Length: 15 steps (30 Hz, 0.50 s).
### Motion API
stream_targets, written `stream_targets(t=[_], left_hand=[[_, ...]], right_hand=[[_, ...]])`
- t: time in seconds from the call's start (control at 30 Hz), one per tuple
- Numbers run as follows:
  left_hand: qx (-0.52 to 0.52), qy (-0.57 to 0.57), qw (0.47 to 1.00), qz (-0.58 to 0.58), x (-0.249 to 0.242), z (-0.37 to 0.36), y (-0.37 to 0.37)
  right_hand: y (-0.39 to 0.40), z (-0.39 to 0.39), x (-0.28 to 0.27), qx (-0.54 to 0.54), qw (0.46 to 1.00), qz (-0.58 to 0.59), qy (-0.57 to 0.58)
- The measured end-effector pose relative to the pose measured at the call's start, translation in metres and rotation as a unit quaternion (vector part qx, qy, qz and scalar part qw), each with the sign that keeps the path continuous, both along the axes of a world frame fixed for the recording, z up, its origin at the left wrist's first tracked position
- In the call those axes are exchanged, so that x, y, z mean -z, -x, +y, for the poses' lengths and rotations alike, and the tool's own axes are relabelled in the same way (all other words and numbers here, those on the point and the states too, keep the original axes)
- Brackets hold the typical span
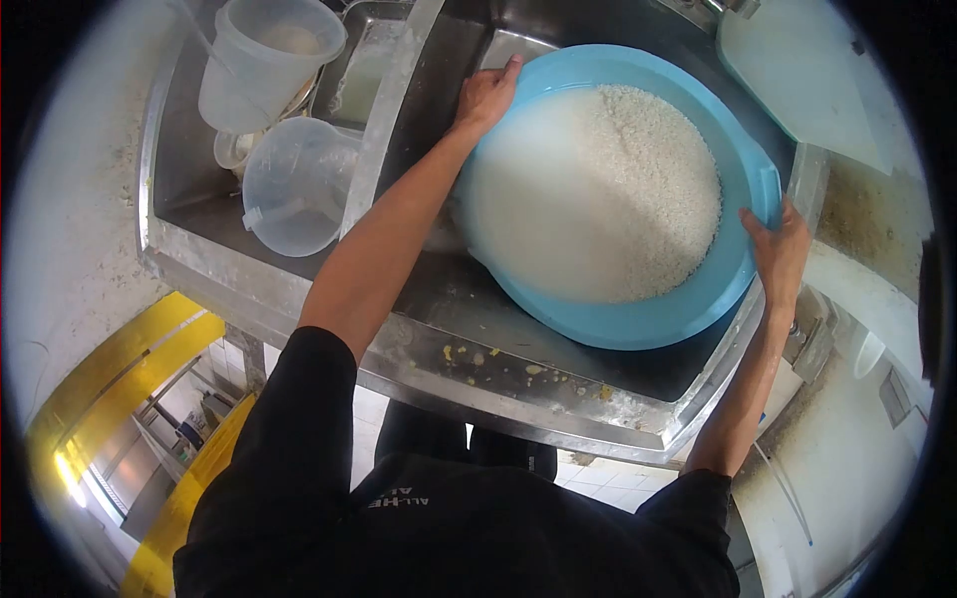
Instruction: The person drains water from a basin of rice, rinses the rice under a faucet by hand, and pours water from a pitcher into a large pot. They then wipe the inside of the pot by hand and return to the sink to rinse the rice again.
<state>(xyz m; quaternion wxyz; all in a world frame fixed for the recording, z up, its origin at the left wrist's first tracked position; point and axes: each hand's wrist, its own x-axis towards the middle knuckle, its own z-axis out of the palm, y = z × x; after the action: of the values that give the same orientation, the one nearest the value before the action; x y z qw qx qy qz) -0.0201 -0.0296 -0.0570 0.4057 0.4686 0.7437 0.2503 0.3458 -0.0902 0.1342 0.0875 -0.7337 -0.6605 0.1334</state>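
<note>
A large blue basin (598, 324) is held at an angle over the right-hand sink bowl. White rice (658, 179) is heaped toward its right side, and cloudy whitish water (528, 194) lies on the left. My left hand (486, 98) grips the upper left rim, thumb on top and the fingers mostly hidden behind it. My right hand (780, 244) holds the right rim by its handle, with the thumb over the edge and fingers underneath.
In the left sink bowl are a translucent bucket (224, 90), a clear plastic container (289, 189) on its side and a metal tray (364, 80). The sink's metal front edge (498, 374) carries yellow bits. A yellow frame (130, 374) stands lower left.
</note>
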Motion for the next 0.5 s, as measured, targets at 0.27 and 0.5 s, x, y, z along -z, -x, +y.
stream_targets(t=[0.27, 0.5], left_hand=[[0.042, -0.102, 0.994, -0.027, 0.006, 0.049, -0.02], [-0.025, -0.132, 0.989, -0.058, 0.018, 0.044, -0.027]], right_hand=[[0.0, 0.0, -0.001, -0.011, 1.0, 0.012, 0.011], [0.007, -0.002, -0.006, -0.01, 1.0, 0.017, 0.003]])
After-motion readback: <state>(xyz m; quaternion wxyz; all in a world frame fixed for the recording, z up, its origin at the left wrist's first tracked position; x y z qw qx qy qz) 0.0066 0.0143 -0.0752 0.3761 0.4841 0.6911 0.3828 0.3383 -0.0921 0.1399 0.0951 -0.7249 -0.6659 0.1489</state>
